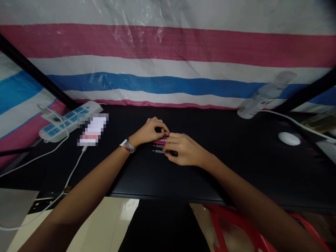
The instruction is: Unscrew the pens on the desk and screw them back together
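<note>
Several pens lie side by side on the black table in front of me, among them a pinkish-red pen [159, 142] and a dark grey pen [159, 151]. My left hand [153, 131] is at the far edge of the row, its thumb and forefinger pinched at the uppermost pen, which the fingers mostly cover. From the right, my right hand [185, 148] curls its fingers over the pens and hides their right-hand ends. The two hands' fingertips meet or nearly meet above the row. A woven multicoloured band [128, 145] circles my left wrist.
A white power strip [70, 120] and a phone [93, 129] on a charging cable lie at the left. To the right are a tilted clear bottle [265, 96] and a white mouse [289, 138]. Striped plastic sheeting [168, 45] hangs behind the black table [162, 178]; a red stool [233, 224] stands below.
</note>
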`<move>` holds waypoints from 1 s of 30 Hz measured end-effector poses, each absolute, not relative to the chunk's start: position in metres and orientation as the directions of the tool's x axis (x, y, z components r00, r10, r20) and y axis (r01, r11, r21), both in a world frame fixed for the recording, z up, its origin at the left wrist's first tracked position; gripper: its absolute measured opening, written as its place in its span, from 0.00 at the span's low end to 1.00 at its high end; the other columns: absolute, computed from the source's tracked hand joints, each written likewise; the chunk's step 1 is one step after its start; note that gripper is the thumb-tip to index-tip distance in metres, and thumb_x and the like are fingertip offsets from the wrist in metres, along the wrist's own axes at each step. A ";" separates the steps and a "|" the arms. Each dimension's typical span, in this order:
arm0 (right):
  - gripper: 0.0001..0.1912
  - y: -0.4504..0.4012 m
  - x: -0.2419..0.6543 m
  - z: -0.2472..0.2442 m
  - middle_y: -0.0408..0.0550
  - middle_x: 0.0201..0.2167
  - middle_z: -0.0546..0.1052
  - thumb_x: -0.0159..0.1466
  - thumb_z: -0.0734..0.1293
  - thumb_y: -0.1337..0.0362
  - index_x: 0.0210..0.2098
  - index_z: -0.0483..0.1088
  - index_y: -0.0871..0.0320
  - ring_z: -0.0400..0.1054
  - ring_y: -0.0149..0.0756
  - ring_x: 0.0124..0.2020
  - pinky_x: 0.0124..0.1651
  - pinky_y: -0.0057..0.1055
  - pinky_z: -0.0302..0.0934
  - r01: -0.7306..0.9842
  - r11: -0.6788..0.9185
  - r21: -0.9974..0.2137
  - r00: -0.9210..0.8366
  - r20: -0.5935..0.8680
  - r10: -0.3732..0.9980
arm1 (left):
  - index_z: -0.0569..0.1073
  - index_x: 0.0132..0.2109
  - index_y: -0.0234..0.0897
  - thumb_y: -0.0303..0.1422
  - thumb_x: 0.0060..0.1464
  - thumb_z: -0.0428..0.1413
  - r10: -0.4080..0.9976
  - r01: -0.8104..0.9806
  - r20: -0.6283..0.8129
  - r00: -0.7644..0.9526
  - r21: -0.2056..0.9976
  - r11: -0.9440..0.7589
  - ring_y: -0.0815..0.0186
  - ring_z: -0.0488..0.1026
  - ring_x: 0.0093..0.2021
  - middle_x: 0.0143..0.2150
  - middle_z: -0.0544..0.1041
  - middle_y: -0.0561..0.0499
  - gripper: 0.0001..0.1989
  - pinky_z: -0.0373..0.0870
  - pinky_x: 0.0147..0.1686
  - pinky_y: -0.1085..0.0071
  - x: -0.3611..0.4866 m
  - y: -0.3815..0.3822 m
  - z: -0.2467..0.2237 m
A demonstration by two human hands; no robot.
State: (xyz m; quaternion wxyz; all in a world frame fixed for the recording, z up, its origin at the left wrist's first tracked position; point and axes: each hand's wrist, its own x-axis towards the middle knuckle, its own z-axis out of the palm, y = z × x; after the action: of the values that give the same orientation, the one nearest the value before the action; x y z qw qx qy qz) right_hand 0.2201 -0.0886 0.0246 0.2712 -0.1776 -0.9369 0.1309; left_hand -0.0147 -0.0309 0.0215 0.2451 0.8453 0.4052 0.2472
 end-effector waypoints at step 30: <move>0.09 -0.047 0.254 0.026 0.48 0.38 0.81 0.71 0.73 0.60 0.46 0.87 0.53 0.74 0.36 0.33 0.37 0.35 0.69 0.323 0.632 -0.705 -0.395 0.506 0.767 | 0.88 0.51 0.41 0.48 0.70 0.62 0.858 0.283 0.273 0.436 0.863 -0.419 0.58 0.83 0.46 0.42 0.88 0.48 0.17 0.75 0.52 0.61 -0.009 -0.037 0.032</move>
State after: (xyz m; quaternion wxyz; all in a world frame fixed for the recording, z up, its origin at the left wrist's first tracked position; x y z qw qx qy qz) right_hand 0.2542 -0.0473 0.0260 0.4301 -0.3431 -0.7942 0.2578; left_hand -0.0091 -0.0366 0.0317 0.3845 0.7550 0.3777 0.3735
